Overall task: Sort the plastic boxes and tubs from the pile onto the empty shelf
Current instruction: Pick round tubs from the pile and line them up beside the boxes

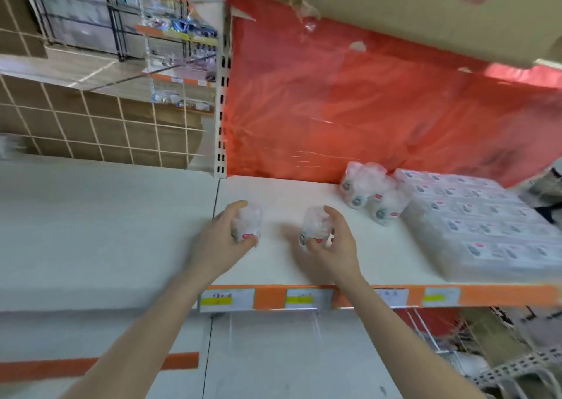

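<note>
Two small clear tubs were in hand, one apiece. The left tub (250, 221) stood near the left end of the white shelf (282, 192), with the left hand (223, 237) curled round its near side. The right tub (314, 225) stood towards the middle, the right hand (333, 246) wrapped round it from the right. Both seemed to rest on the board, though blur hid their bases. Gripping by the sides probably kept each tub upright with its label facing front (a sensible way to set one down).

At the back right lay a cluster of tubs (369, 193), some on their sides. I counted four, and the wrapping may have hidden more. Touching it on the right was one shrink-wrapped block of flat boxes (474, 225), so like sat with like, tubs to the left of boxes.

Four price labels (226, 300) sat along the orange edge strip (269, 297), and a red sheet (349, 103) backed the bay.
</note>
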Tool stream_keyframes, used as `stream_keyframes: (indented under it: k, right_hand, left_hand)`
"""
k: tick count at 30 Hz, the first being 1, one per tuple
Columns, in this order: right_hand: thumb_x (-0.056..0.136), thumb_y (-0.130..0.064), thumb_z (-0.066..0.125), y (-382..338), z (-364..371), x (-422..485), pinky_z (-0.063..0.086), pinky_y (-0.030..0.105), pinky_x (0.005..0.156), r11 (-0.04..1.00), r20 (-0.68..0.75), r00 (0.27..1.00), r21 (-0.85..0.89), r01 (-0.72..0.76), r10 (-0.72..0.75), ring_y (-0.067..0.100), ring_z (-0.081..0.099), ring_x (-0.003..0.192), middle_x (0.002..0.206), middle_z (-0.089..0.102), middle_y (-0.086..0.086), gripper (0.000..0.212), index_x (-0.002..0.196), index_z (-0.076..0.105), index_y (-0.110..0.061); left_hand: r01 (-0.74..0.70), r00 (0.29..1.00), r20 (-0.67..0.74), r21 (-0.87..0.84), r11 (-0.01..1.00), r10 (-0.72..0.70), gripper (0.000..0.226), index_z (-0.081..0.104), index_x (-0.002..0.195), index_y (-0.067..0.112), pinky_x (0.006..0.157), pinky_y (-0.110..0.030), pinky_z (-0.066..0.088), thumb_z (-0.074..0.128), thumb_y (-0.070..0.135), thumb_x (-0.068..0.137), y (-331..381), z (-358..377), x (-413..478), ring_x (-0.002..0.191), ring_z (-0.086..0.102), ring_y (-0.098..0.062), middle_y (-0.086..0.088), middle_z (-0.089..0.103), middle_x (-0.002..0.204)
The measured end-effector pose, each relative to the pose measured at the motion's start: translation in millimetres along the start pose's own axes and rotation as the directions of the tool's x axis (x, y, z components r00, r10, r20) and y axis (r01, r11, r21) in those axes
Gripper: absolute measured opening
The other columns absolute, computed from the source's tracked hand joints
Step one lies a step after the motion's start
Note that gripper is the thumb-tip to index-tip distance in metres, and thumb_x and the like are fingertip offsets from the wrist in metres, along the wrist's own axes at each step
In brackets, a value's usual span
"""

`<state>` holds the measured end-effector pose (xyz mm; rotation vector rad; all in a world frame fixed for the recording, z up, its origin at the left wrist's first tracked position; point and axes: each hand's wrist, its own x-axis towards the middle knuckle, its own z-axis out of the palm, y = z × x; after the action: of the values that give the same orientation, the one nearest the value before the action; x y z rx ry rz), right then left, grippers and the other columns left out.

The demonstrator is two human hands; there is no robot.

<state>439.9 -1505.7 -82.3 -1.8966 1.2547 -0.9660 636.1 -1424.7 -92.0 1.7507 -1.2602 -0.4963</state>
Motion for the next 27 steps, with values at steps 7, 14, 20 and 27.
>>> stream_keyframes:
  k: [7, 14, 20, 27]
  right_hand:
    - [0.059, -0.029, 0.057, 53.5, -78.4, 11.1, 0.036, 0.013, 0.08, 0.998, -0.083, 0.994, -0.019, -0.068, 0.066, 0.019, 0.052, 0.113, 0.126, 0.054, 0.004, 0.079, 0.135, 0.042, -0.015]
    - [0.074, -0.007, 0.07, 89.3, -128.6, 24.2, 0.035, 0.01, 0.069, 0.994, -0.161, 0.981, 0.013, -0.105, 0.106, 0.014, 0.056, 0.094, 0.111, 0.058, 0.002, 0.071, 0.135, 0.037, -0.015]
    - [0.077, -0.003, 0.067, 97.0, -142.5, 41.7, 0.034, 0.014, 0.076, 0.993, -0.175, 0.979, 0.063, -0.1, 0.11, 0.009, 0.048, 0.092, 0.106, 0.049, -0.004, 0.074, 0.141, 0.029, -0.009]
    - [0.077, -0.001, 0.066, 110.6, -136.9, 49.3, 0.04, 0.021, 0.092, 0.993, -0.207, 0.976, 0.116, -0.036, 0.059, 0.005, 0.05, 0.11, 0.109, 0.05, -0.021, 0.061, 0.12, 0.036, -0.033]
  left_hand:
    - [-0.037, 0.997, 0.07, -0.031, 0.999, 0.039, 0.067, 0.043, 0.128, 0.029, 0.083, -0.035, 0.047, 0.063, 0.038, 0.064, 54.1, 85.4, 3.7, 0.1, 0.056, -0.022, -0.003, 0.057, 0.12]
    - [-0.052, 0.991, 0.124, -0.057, 0.997, 0.059, 0.069, 0.046, 0.127, 0.027, 0.084, -0.034, 0.047, 0.061, 0.037, 0.061, 85.1, 138.1, 10.8, 0.1, 0.057, -0.022, -0.002, 0.057, 0.119]
    - [-0.102, 0.985, 0.139, -0.022, 0.995, 0.104, 0.062, 0.044, 0.13, 0.026, 0.085, -0.029, 0.044, 0.071, 0.022, 0.074, 97.4, 163.2, 26.6, 0.105, 0.054, -0.02, -0.002, 0.056, 0.122]
    - [-0.126, 0.983, 0.134, -0.003, 0.992, 0.125, 0.063, 0.042, 0.132, 0.026, 0.086, -0.032, 0.044, 0.071, 0.02, 0.076, 103.5, 185.4, 45.3, 0.107, 0.052, -0.021, -0.002, 0.056, 0.122]
